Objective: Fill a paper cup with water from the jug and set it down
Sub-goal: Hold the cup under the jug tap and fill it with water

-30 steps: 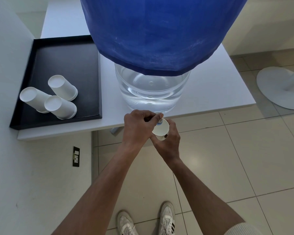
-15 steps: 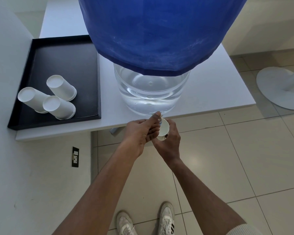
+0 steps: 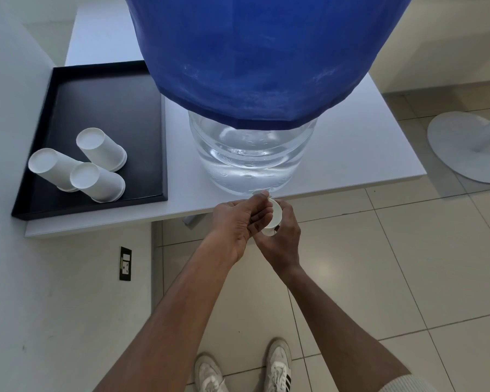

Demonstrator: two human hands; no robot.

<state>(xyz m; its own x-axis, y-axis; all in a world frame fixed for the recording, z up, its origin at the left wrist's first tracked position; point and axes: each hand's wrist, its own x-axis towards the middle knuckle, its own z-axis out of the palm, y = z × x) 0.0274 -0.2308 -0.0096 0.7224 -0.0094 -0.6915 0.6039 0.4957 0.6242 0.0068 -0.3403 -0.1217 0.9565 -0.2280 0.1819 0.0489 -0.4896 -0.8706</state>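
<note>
- Fingertips (image 3: 262,197) of the left hand (image 3: 235,224) pinch the tap, itself hidden, at the jug (image 3: 249,159) base.
- Right hand (image 3: 283,239) wraps the paper cup (image 3: 275,219) just below, off the table (image 3: 351,154) edge.
- Filling step; next likely calls for a level cup.

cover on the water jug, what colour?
Blue, over the jug cover; clear jug below it. Head view.

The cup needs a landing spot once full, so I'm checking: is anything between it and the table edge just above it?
Nothing visible: the paper cup in the right hand sits just off the bare table edge.
</note>
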